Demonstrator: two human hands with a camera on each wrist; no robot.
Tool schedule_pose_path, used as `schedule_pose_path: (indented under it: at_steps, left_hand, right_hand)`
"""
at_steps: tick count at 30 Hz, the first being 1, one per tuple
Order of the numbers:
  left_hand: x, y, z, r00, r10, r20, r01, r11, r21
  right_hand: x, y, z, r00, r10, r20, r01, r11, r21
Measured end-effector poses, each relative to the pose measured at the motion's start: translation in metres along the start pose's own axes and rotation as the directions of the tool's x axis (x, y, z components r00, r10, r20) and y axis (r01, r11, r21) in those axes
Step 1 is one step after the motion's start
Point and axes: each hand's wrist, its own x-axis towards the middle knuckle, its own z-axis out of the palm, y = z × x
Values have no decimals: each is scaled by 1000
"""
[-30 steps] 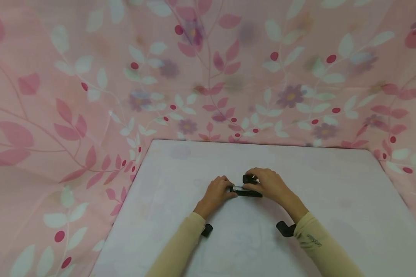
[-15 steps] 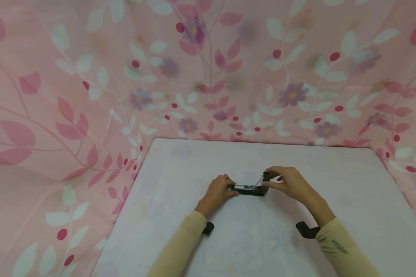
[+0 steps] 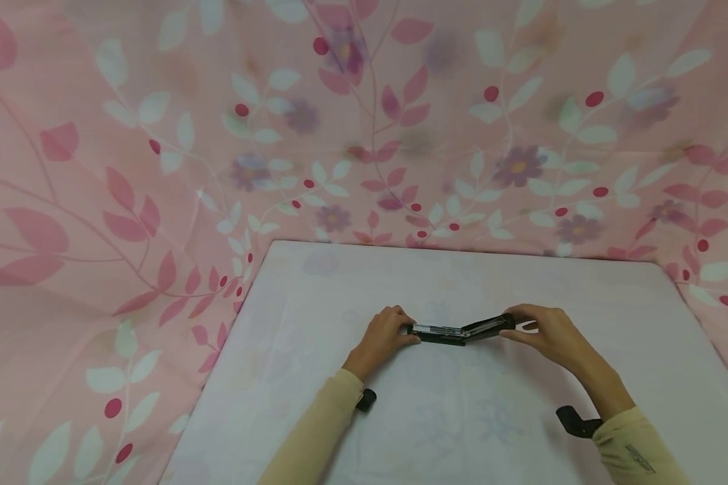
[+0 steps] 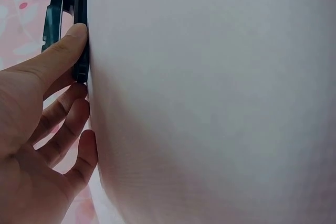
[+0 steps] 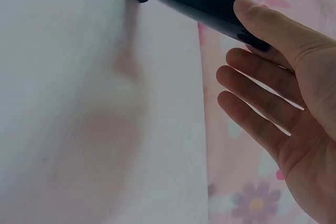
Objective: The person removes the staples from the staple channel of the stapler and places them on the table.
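A black stapler (image 3: 439, 335) lies on the white-covered table, swung wide at its hinge, with the metal staple channel showing. My left hand (image 3: 383, 337) pinches the left end of its base between thumb and fingers; the left wrist view shows the thumb (image 4: 73, 38) along the base's side. The stapler's top arm (image 3: 485, 327) slants up to the right from the hinge. My right hand (image 3: 552, 331) pinches the free end of that arm. In the right wrist view the thumb (image 5: 257, 19) lies on the dark arm (image 5: 205, 6), and the other fingers extend below it.
The table (image 3: 315, 283) has a pale cover and meets a pink floral cloth (image 3: 364, 135) at its back and sides. Black wrist-worn devices show at the left sleeve (image 3: 367, 400) and the right sleeve (image 3: 576, 423).
My right hand has moved to the right, swinging the stapler's top arm from over the base, through upright, to slanting outward. My left hand has stayed at the base's left end.
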Motion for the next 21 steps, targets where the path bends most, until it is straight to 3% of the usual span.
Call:
schedule_pose_path:
  at_steps: [21]
  left_hand:
    - [-2,1,1,1000,-17,-9,17,999,-32]
  right_hand:
    - [-22,27,10,988,124,88,-123,992,-23]
